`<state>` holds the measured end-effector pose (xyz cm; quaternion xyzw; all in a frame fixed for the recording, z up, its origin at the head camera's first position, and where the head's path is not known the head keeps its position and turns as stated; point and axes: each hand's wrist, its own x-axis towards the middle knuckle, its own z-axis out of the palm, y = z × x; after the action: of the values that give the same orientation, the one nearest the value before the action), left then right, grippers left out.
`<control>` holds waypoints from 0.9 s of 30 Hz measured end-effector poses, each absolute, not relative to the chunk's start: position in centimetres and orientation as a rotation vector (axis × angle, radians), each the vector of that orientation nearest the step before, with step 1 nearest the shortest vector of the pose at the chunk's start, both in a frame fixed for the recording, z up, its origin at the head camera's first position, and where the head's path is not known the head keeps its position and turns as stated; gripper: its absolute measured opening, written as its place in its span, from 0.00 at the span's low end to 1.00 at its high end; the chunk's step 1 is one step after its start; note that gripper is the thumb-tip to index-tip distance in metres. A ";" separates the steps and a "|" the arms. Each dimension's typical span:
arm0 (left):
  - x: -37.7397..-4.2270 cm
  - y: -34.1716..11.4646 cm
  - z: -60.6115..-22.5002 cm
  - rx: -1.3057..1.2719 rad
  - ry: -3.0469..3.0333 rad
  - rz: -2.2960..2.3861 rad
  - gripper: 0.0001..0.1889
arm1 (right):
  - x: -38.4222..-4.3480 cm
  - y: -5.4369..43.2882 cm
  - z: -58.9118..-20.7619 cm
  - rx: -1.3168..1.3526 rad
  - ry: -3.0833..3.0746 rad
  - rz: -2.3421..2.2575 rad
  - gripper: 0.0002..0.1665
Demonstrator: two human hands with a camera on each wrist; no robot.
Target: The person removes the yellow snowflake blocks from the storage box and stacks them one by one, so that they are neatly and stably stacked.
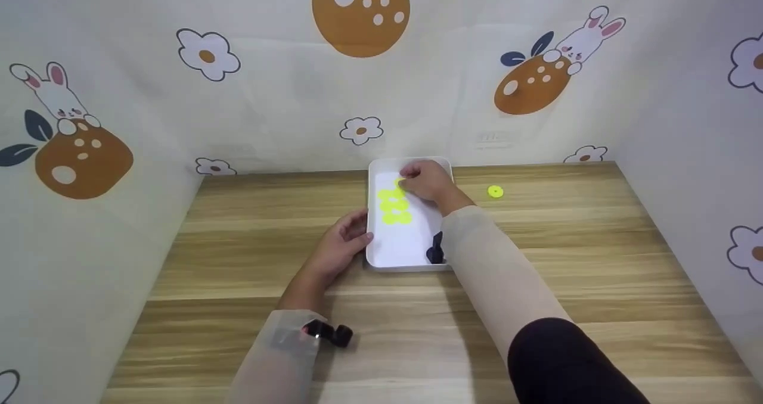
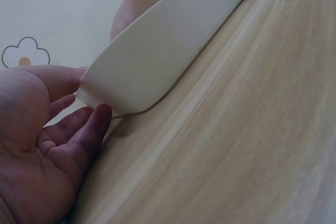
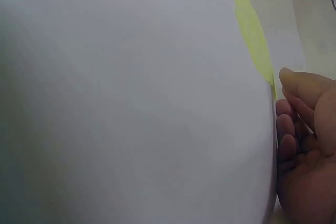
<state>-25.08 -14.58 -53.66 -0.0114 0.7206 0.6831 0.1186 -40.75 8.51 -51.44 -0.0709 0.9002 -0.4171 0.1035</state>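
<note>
Around mid-frame, the right hand [image 1: 428, 180], fingers slightly parted, meets a yellow disc [image 1: 398, 183], pinched or not I can't tell; the left hand [image 1: 341, 243], fingers loose, touches the white tray [image 1: 393, 246].

Passable over the near-left floor of the tray [image 1: 392, 246] and, rightward, over the table [image 1: 596, 243] around 1 yellow disc [image 1: 495, 195]; blocked left by the left hand [image 1: 338, 246], right by the right sleeve [image 1: 506, 273], behind by the curtain [image 1: 286, 112], near-right by 1 black object [image 1: 436, 252], perhaps overhanging
</note>
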 end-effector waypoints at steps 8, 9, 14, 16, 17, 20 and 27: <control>-25.1 -14.6 -53.7 -0.016 2.128 1.986 0.33 | -40.7 8.3 -51.2 -0.238 2.704 -1.139 0.18; -25.1 -14.6 -53.7 -0.011 2.131 1.987 0.33 | -40.7 8.3 -51.2 -0.239 2.707 -1.128 0.18; -25.2 -14.6 -53.7 -0.025 2.140 1.978 0.33 | -40.7 8.2 -51.2 -0.250 2.715 -1.107 0.18; -25.2 -14.6 -53.8 -0.028 2.139 1.976 0.32 | -40.7 8.2 -51.2 -0.243 2.715 -1.119 0.16; -25.2 -14.6 -53.8 -0.026 2.138 1.977 0.32 | -40.7 8.2 -51.2 -0.237 2.712 -1.133 0.15; -25.1 -14.6 -53.8 -0.035 2.132 1.978 0.32 | -40.7 8.3 -51.3 -0.225 2.708 -1.179 0.13; -25.1 -14.6 -53.6 -0.049 2.135 1.979 0.32 | -40.8 8.4 -51.4 -0.210 2.705 -1.269 0.11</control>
<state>-25.13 -14.59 -53.65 -0.0167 0.7286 0.6751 0.1147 -40.79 8.37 -51.42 -0.0698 0.9007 -0.4224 0.0732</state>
